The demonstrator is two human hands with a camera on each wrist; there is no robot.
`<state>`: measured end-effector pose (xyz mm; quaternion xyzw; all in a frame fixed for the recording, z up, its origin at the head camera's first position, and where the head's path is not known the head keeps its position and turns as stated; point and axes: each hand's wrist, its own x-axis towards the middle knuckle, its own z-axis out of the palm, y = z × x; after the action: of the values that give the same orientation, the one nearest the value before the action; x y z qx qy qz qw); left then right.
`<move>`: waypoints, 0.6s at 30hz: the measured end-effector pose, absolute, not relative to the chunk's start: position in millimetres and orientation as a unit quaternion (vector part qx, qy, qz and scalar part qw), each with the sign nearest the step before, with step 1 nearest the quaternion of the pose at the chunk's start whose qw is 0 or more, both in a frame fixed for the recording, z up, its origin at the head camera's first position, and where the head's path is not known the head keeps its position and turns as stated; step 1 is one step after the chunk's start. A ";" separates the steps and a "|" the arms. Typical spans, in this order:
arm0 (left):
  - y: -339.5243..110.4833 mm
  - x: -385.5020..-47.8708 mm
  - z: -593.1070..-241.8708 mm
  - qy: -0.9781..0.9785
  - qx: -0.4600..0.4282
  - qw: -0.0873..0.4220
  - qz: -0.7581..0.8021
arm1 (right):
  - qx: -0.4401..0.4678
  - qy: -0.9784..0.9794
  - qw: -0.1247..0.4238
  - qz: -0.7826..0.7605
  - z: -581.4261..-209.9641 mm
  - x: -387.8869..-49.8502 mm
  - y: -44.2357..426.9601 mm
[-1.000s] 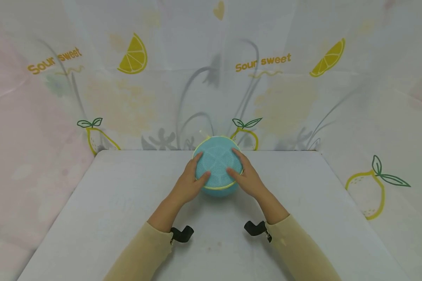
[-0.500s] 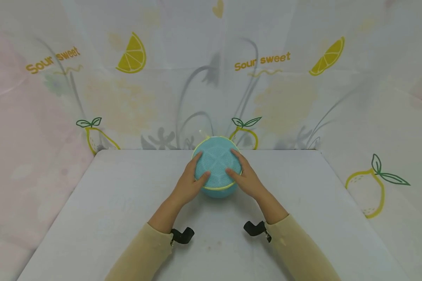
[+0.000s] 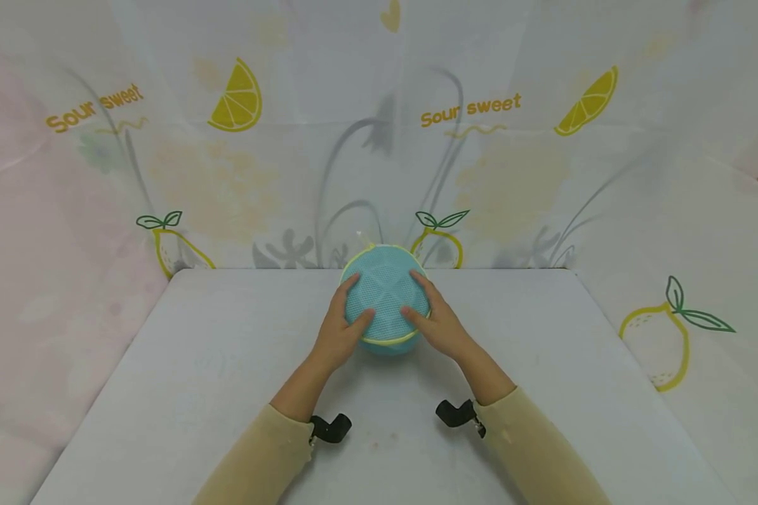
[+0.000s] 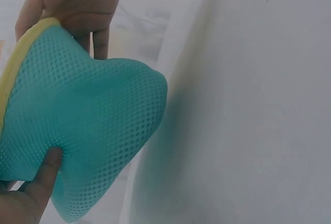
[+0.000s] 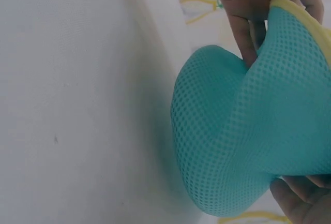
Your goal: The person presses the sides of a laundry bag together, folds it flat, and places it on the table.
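Both hands hold a round turquoise mesh laundry bag (image 3: 387,294) with yellow piping, near the table's far edge. On its left side, the left hand (image 3: 339,326) grips it, thumb over the near mesh. The right hand (image 3: 439,319) grips the opposite side in the same way. In the left wrist view, the soft bag (image 4: 98,115) bulges and dents under a pressing thumb (image 4: 49,172). The bag (image 5: 232,131) appears slightly above the table in the right wrist view, its shadow below. Most of the fingers behind the bag are hidden in the head view.
A white table (image 3: 227,393) spreads beneath the hands. Behind and beside it hangs a pale cloth (image 3: 328,70) printed with lemons and lettering. Black wrist mounts (image 3: 331,428) stick out from both cream sleeves (image 3: 262,449).
The bag and both hands have shifted slightly to the left. Both hands keep their grip throughout.
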<state>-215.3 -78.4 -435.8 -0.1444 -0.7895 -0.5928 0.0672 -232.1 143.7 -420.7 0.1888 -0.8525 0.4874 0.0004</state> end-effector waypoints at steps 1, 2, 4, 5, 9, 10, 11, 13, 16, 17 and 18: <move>-77.9 -215.2 -436.4 -0.785 -0.143 0.070 -0.599 | 0.191 -0.851 0.000 0.489 -420.4 -231.7 143.2; -77.5 -215.2 -436.9 -0.779 -0.142 0.074 -0.606 | 0.192 -0.851 0.000 0.488 -420.1 -231.4 142.8; -76.6 -214.9 -438.0 -0.768 -0.139 0.081 -0.620 | 0.195 -0.850 -0.003 0.489 -420.1 -231.1 142.0; -76.2 -214.9 -438.5 -0.762 -0.138 0.084 -0.628 | 0.196 -0.850 -0.004 0.489 -420.1 -231.1 141.6; -74.7 -214.3 -440.2 -0.745 -0.134 0.092 -0.647 | 0.198 -0.849 -0.008 0.489 -419.7 -230.4 140.1; -74.4 -214.1 -440.1 -0.741 -0.133 0.092 -0.652 | 0.198 -0.849 -0.008 0.489 -419.0 -229.8 139.7; -74.0 -214.0 -440.3 -0.738 -0.132 0.093 -0.656 | 0.198 -0.850 -0.008 0.489 -418.5 -229.3 139.3; -73.0 -213.2 -439.7 -0.733 -0.128 0.092 -0.661 | 0.198 -0.848 -0.009 0.491 -417.6 -228.6 138.7; -71.7 -213.4 -438.3 -0.728 -0.118 0.085 -0.670 | 0.201 -0.847 -0.009 0.493 -415.7 -227.0 137.9; -71.3 -213.6 -438.1 -0.728 -0.115 0.084 -0.671 | 0.201 -0.846 -0.009 0.493 -415.1 -226.5 137.8; -70.9 -213.7 -437.7 -0.728 -0.112 0.082 -0.672 | 0.203 -0.845 -0.008 0.494 -414.3 -226.0 137.7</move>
<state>-213.7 -70.9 -437.7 -0.1120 -0.7275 -0.6719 0.0820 -226.0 137.7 -414.3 0.2026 -0.8452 0.4944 -0.0081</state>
